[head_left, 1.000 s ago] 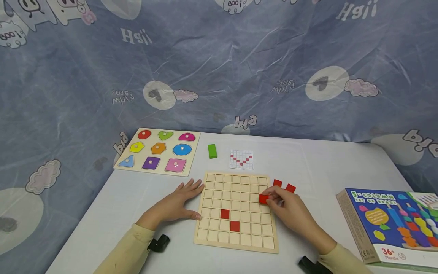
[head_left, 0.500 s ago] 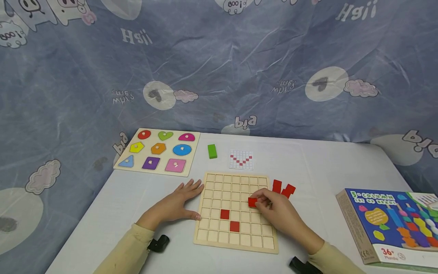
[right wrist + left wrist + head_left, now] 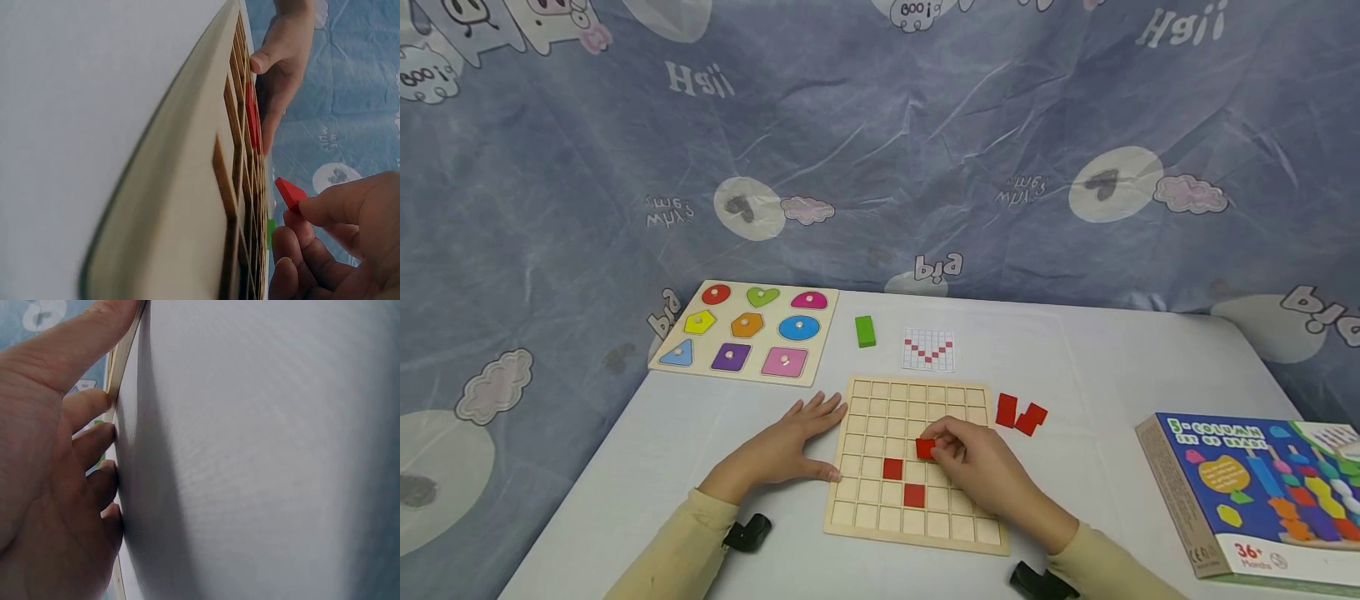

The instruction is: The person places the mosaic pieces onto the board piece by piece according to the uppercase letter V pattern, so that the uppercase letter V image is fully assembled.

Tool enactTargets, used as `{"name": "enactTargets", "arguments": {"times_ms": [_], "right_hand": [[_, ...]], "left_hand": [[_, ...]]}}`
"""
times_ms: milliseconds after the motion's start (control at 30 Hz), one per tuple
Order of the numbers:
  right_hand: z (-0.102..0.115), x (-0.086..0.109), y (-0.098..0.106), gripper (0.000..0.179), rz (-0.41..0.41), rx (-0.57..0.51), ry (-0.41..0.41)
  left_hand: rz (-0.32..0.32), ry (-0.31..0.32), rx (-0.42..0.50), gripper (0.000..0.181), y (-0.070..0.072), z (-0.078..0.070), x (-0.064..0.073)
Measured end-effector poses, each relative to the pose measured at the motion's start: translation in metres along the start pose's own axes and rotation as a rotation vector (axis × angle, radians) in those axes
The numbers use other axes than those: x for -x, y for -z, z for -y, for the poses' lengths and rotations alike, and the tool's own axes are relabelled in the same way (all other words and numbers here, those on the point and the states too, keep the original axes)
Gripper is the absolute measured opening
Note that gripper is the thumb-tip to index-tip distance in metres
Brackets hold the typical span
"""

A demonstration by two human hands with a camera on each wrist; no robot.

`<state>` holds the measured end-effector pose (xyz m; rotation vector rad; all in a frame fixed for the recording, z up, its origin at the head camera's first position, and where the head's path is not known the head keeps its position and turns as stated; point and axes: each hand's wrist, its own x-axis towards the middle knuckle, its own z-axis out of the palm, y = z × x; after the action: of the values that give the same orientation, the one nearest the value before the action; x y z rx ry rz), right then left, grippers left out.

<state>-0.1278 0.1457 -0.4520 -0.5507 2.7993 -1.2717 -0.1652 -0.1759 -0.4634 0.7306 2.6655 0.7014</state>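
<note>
A wooden grid board [image 3: 917, 542] lies on the white table, with a red tile [image 3: 892, 469] and a second red tile [image 3: 914, 496] set in its cells. Over the board's middle, my right hand [image 3: 981, 467] pinches another red tile [image 3: 926, 449] between thumb and fingertips; the right wrist view shows this held tile [image 3: 290, 195] raised off the grid. My left hand [image 3: 782, 446] rests at the board's left edge, fingers spread, thumb and fingertips touching the frame. In the left wrist view its thumb [image 3: 94, 340] lies along the wooden edge.
Several red tiles [image 3: 1007, 410] lie right of the board. Behind it are a grid pattern card [image 3: 929, 350] with a red V and a green block [image 3: 866, 332]. A shape puzzle board [image 3: 748, 333] sits back left; a toy box [image 3: 1262, 492] stands at the right.
My right hand has moved left across the board, carrying the pinched red tile from the right edge to the middle. The left hand has stayed in place.
</note>
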Motion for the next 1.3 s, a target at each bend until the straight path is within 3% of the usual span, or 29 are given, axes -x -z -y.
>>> {"name": "enactTargets", "arguments": {"times_ms": [500, 1300], "right_hand": [[0.019, -0.015, -0.022, 0.018, 0.038, -0.006, 0.047], [0.029, -0.041, -0.036, 0.012, 0.129, 0.104, 0.107]], "left_hand": [[0.0, 0.01, 0.003, 0.103, 0.0, -0.001, -0.001], [-0.003, 0.001, 0.004, 0.103, -0.001, 0.001, -0.001]]}}
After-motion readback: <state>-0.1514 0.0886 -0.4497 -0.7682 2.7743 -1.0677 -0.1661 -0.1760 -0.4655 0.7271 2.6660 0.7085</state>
